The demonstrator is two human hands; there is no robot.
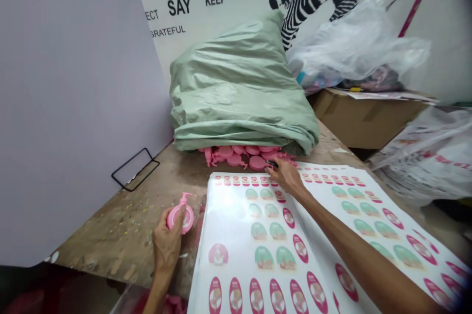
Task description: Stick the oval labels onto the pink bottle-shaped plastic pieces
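Left hand [167, 238]: my fingers are wrapped round a pink pump bottle [188, 218], thumb across its front and pressed beside the round label. The bottle stands near upright in the grip, pump nozzle rising above my fingertips and pointing right.

Right hand [286, 174]: stretched forward, fingertips together, pinching a slim black tool [272, 163]; too small to tell what kind. Just beyond these fingers, pink bottles [236, 160] lie heaped at the mouth of a green sack [239, 92], which bulges up behind them.

Below my right fingers, the top of a label sheet [228, 215] printed with pink ovals and green domes; its left part has bare gaps between the prints. To the right of the fingers, another label sheet [363, 213] runs beneath my forearm.

Bench [136, 230] to the left of my left fingers: worn, flecked with yellow specks. Far right beyond my right fingers, a cardboard box [372, 119] carries clear plastic bags [354, 48].
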